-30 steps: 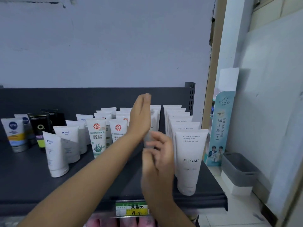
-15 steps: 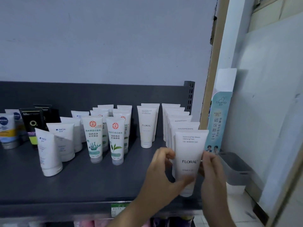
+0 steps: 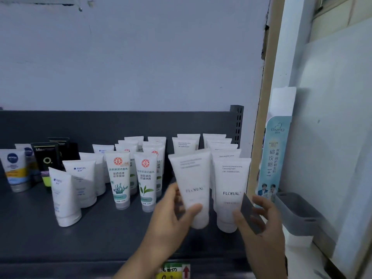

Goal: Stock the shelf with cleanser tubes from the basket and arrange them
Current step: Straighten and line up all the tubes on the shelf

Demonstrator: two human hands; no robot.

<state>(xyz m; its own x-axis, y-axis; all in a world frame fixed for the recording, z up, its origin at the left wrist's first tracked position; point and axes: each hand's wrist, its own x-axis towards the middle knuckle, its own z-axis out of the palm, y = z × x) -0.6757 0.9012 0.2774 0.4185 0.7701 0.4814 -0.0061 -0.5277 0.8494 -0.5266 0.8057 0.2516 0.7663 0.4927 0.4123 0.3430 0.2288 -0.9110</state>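
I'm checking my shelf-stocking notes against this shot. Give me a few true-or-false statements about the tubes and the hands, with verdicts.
1. The left hand grips a white FLORAL tube that leans to one side. True.
2. The white tube with a green leaf print lies flat on the dark grey shelf. False: it stands upright on its cap.
3. The black tube stands at the shelf's right end. False: it is near the left end, beside the blue-logo tubes.
4. A grey plastic bin sits right of the shelf. True.
5. The right hand is empty. False: it pinches a dark grey flat piece.
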